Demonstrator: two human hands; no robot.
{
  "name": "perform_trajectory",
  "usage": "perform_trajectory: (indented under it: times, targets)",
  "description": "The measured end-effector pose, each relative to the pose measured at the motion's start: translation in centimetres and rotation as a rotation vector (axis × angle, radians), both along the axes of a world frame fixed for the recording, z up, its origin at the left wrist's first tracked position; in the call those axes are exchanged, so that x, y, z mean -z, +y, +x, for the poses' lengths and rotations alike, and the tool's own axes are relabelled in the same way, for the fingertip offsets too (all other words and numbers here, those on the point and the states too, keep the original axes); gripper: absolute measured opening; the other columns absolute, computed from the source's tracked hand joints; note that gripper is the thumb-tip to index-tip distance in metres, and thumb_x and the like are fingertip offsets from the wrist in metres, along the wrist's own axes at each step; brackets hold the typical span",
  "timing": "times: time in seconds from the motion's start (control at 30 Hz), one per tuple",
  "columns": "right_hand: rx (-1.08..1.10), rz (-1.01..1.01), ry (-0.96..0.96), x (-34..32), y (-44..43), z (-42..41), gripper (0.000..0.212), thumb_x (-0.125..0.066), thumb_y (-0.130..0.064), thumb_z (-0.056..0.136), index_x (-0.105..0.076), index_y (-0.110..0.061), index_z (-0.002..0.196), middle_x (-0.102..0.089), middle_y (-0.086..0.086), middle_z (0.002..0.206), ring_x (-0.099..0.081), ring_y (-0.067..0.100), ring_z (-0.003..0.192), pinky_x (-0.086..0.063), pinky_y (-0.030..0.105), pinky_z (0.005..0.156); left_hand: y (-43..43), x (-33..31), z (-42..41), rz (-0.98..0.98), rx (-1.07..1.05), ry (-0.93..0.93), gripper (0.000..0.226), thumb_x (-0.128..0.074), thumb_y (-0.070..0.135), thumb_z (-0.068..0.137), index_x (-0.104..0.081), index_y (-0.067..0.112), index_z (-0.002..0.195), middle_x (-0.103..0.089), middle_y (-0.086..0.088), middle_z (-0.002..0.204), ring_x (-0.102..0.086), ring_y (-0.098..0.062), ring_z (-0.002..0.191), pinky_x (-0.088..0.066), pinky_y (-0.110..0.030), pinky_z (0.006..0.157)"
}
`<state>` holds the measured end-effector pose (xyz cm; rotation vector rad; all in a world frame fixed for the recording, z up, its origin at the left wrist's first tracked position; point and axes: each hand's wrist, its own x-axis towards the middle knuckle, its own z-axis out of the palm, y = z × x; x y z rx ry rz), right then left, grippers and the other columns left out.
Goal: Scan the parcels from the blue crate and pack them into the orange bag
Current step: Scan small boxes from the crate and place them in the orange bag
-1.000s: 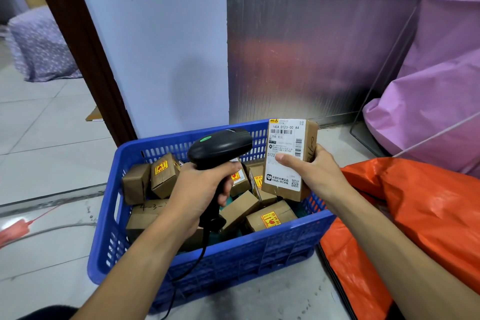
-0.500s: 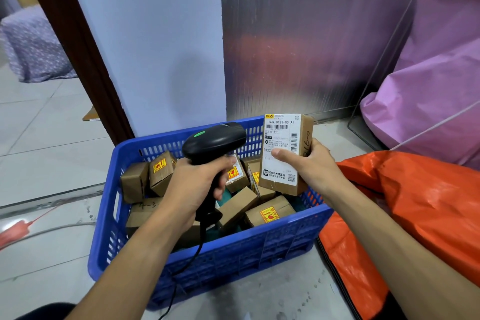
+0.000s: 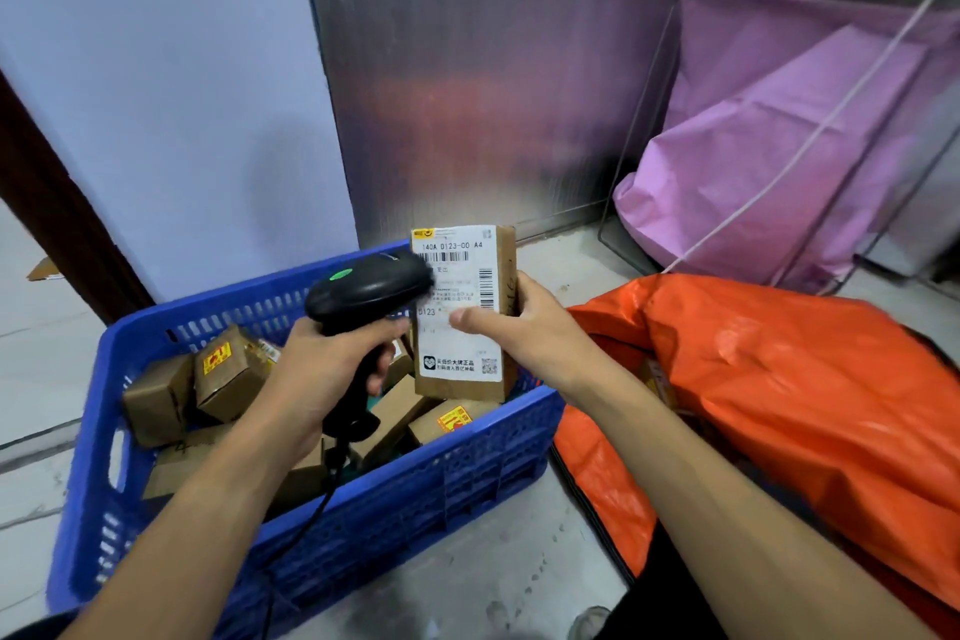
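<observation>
My right hand point(image 3: 511, 327) grips a brown cardboard parcel point(image 3: 467, 369) upright above the blue crate point(image 3: 415, 489), its white shipping label facing me. My left hand point(image 3: 322, 374) grips the handle of a black barcode scanner point(image 3: 366, 288). The scanner's head sits right against the label's left edge, overlapping it. Several small brown parcels point(image 3: 228, 374) with yellow-red stickers lie in the crate. The orange bag point(image 3: 779, 395) lies crumpled on the floor to the right of the crate, with its opening toward the crate.
A metal panel point(image 3: 493, 94) and a pale wall point(image 3: 171, 94) stand behind the crate. A pink bag point(image 3: 779, 135) hangs in a wire frame at the back right. The scanner's black cable point(image 3: 291, 541) runs down over the crate's front wall. The grey floor point(image 3: 467, 587) shows in front.
The scanner has moved right until its head overlaps the parcel's label. The parcel has stayed upright in my right hand, and the two hands are closer together.
</observation>
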<state>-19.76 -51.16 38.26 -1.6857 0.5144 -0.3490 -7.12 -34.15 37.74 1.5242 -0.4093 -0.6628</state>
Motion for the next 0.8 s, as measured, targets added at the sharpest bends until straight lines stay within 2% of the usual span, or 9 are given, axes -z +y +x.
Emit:
perform_trajectory:
  times: [0.1, 0.17, 0.3, 0.4, 0.47, 0.57, 0.67, 0.73, 0.8]
  targets:
    - [-0.005, 0.047, 0.005, -0.5, -0.3, -1.5, 0.027, -0.07, -0.013, 0.093, -0.059, -0.033, 0.107, -0.074, -0.013, 0.107, -0.072, 0.004, 0.097, -0.058, 0.024, 0.083, -0.9, 0.3, -1.1, -0.005, 0.029, -0.032, 0.012, -0.074, 0.016, 0.093, -0.071, 0.004, 0.095, -0.061, -0.01, 0.064, -0.051, -0.02, 0.051, -0.045, -0.03, 0.054]
    - [0.016, 0.089, 0.02, -0.8, -0.7, -2.7, 0.024, -0.069, -0.018, 0.092, -0.057, -0.031, 0.107, -0.074, -0.014, 0.105, -0.07, 0.002, 0.097, -0.053, 0.022, 0.081, -1.3, 0.4, -1.8, -0.016, 0.054, -0.062, 0.011, -0.071, 0.017, 0.095, -0.071, 0.006, 0.092, -0.065, -0.014, 0.069, -0.055, -0.023, 0.055, -0.049, -0.031, 0.057]
    - [0.121, 0.168, -0.047, -1.6, -2.1, -5.4, 0.045, -0.074, -0.032, 0.084, -0.061, -0.02, 0.126, -0.077, -0.006, 0.111, -0.074, 0.012, 0.101, -0.056, 0.028, 0.085, -1.1, 1.4, -2.6, 0.002, 0.1, -0.07, 0.026, -0.07, 0.021, 0.093, -0.07, -0.004, 0.099, -0.072, -0.023, 0.081, -0.063, -0.03, 0.066, -0.059, -0.026, 0.06]
    - [0.209, 0.25, -0.14, -1.6, -4.2, -7.8, 0.038, -0.07, -0.028, 0.093, -0.065, -0.012, 0.127, -0.079, 0.002, 0.111, -0.076, 0.019, 0.102, -0.058, 0.034, 0.089, -1.0, 2.3, -3.2, 0.044, 0.151, -0.087, 0.035, -0.073, 0.03, 0.085, -0.071, -0.002, 0.099, -0.074, -0.027, 0.087, -0.067, -0.031, 0.07, -0.06, -0.033, 0.068]
    - [0.264, 0.265, -0.153, -0.9, -5.6, -9.5, 0.043, -0.071, -0.034, 0.091, -0.067, -0.012, 0.126, -0.078, 0.006, 0.112, -0.075, 0.024, 0.105, -0.056, 0.04, 0.097, -1.3, 3.0, -3.8, 0.082, 0.182, -0.111, 0.035, -0.076, 0.034, 0.081, -0.073, 0.001, 0.094, -0.075, -0.025, 0.085, -0.068, -0.029, 0.071, -0.06, -0.032, 0.067]
    - [0.363, 0.294, -0.143, 1.3, -7.5, -11.8, 0.037, -0.069, -0.033, 0.095, -0.07, -0.009, 0.124, -0.078, 0.01, 0.111, -0.074, 0.028, 0.105, -0.057, 0.04, 0.097, -1.9, 4.4, -4.5, 0.128, 0.264, -0.174, 0.031, -0.084, 0.04, 0.08, -0.075, 0.011, 0.083, -0.074, -0.02, 0.08, -0.068, -0.029, 0.072, -0.057, -0.045, 0.079]
    - [0.483, 0.362, -0.13, 5.6, -9.7, -13.9, 0.035, -0.062, -0.033, 0.1, -0.071, -0.008, 0.122, -0.078, 0.011, 0.111, -0.076, 0.024, 0.099, -0.059, 0.035, 0.088, -3.2, 5.7, -4.9, 0.192, 0.332, -0.268, 0.02, -0.078, 0.038, 0.084, -0.076, 0.017, 0.084, -0.075, -0.017, 0.081, -0.07, -0.041, 0.079, -0.056, -0.053, 0.09]
    - [0.573, 0.459, -0.111, 9.0, -10.9, -14.9, 0.03, -0.058, -0.031, 0.102, -0.073, -0.01, 0.116, -0.078, 0.01, 0.108, -0.077, 0.019, 0.091, -0.058, 0.034, 0.083, -4.2, 6.4, -4.9, 0.207, 0.347, -0.305, 0.02, -0.077, 0.033, 0.088, -0.076, 0.013, 0.086, -0.076, -0.015, 0.08, -0.07, -0.045, 0.086, -0.056, -0.053, 0.09]
    - [0.613, 0.566, -0.065, 12.7, -12.0, -15.7, 0.026, -0.054, -0.026, 0.101, -0.072, -0.012, 0.113, -0.079, 0.008, 0.103, -0.077, 0.017, 0.084, -0.056, 0.033, 0.079, -5.6, 7.2, -4.5, 0.21, 0.344, -0.291, 0.019, -0.075, 0.024, 0.093, -0.072, 0.006, 0.088, -0.075, -0.018, 0.078, -0.069, -0.048, 0.082, -0.057, -0.054, 0.088]
